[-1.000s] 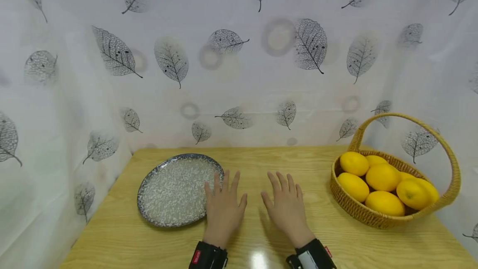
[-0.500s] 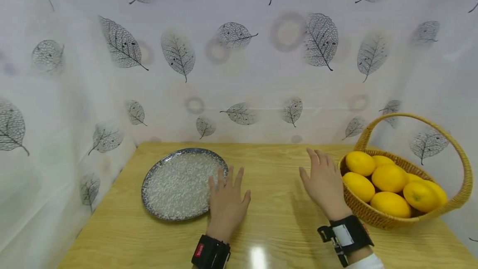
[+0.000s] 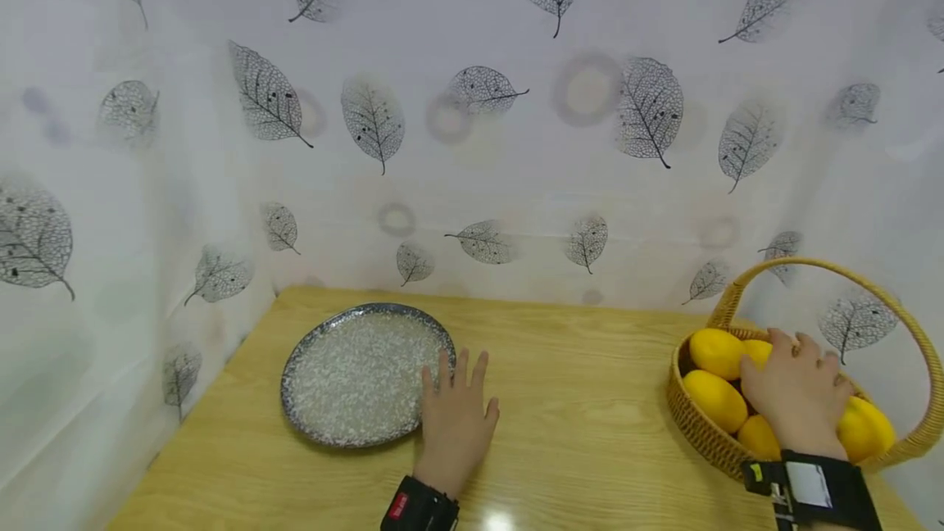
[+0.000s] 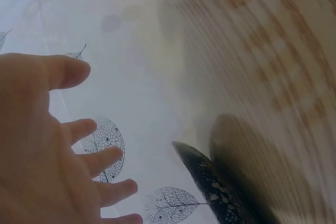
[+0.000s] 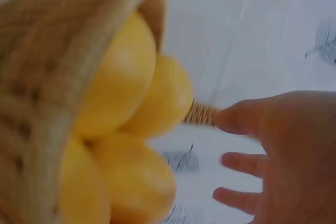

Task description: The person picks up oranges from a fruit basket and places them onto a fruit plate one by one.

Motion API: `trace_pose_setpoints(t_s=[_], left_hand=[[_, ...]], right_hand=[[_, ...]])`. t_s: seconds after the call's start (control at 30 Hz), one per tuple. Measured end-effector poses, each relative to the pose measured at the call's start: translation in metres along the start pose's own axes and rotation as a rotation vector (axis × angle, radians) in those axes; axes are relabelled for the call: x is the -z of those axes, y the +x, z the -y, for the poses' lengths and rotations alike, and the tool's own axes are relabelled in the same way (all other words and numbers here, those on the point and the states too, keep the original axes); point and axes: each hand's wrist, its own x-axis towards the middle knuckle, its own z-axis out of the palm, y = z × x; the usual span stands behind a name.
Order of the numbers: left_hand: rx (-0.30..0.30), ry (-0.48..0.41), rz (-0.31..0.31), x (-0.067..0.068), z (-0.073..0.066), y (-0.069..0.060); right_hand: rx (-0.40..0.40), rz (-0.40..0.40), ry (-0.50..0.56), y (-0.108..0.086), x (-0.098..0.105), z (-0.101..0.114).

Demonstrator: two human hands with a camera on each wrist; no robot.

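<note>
My left hand (image 3: 457, 428) hovers with spread fingers by the right rim of a speckled grey oval plate (image 3: 361, 379). The left wrist view shows that hand (image 4: 47, 150) holding nothing, apart from the plate's dark edge (image 4: 218, 184). On the right, a woven basket (image 3: 689, 424) with an arched handle contains several yellow lemons (image 3: 715, 401). Over those lemons, beneath the handle, is my right hand (image 3: 800, 396), its fingers apart and slightly bent. A gap shows between the right hand (image 5: 299, 156) and the nearest lemons (image 5: 134, 177) in the blurred right wrist view.
Everything stands on a light wooden table (image 3: 560, 400). A white curtain (image 3: 501, 170) printed with grey leaves hangs behind it and along the sides. The basket's tall handle (image 3: 848, 273) arches above the right hand.
My right hand has moved right from the middle of the table to above the lemons in the basket. The left hand has stayed beside the plate. The head view has shifted slightly.
</note>
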Motion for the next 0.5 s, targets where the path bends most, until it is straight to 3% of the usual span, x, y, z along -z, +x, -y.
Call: trace_pose_setpoints(t_s=[0.1,0.2,0.5], left_hand=[[0.001,-0.008,0.006,0.001,-0.001,0.001],[-0.005,-0.038,0.012,0.001,-0.002,0.001],[-0.004,-0.075,-0.023,0.001,-0.003,-0.002]], right_hand=[[-0.211,0.145,-0.013,-0.004,0.006,-0.017],[-0.312,0.230,-0.057,-0.007,0.007,-0.028],[-0.235,0.172,-0.239,-0.005,-0.010,-0.038]])
